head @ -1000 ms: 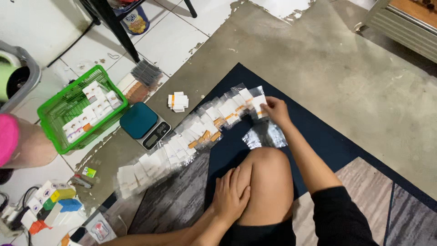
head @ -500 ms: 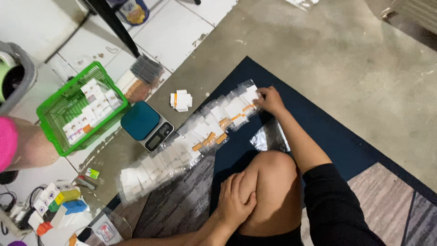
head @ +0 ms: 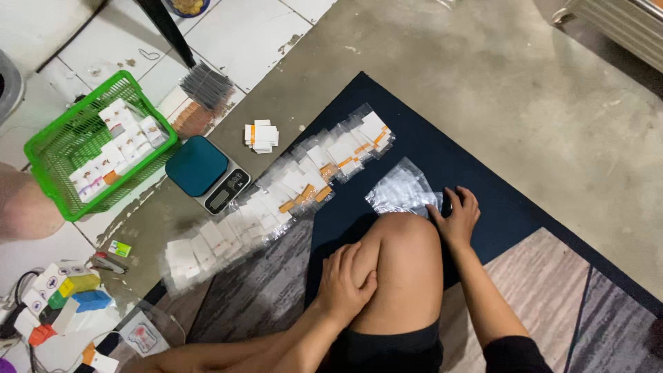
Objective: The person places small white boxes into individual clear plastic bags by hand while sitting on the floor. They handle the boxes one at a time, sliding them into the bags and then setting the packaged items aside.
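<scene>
Far left: green basket [head: 52, 148] holding small white boxes. Right of it, kitchen scale [head: 206, 173] on bare floor. Long row of bagged packets [head: 276, 200] runs diagonally, near-left to far-right, across mat edge. Left hand [head: 347, 276] flat on knee, fingers together, holding nothing. Pile of empty clear bags [head: 400, 192] on dark mat [head: 469, 166], just beyond knee; long axis roughly left-right. Right hand [head: 457, 217] fingers spread, tips touching pile's right edge. Bags likely light, limp, slippery; best pinched by one corner or open edge.
</scene>
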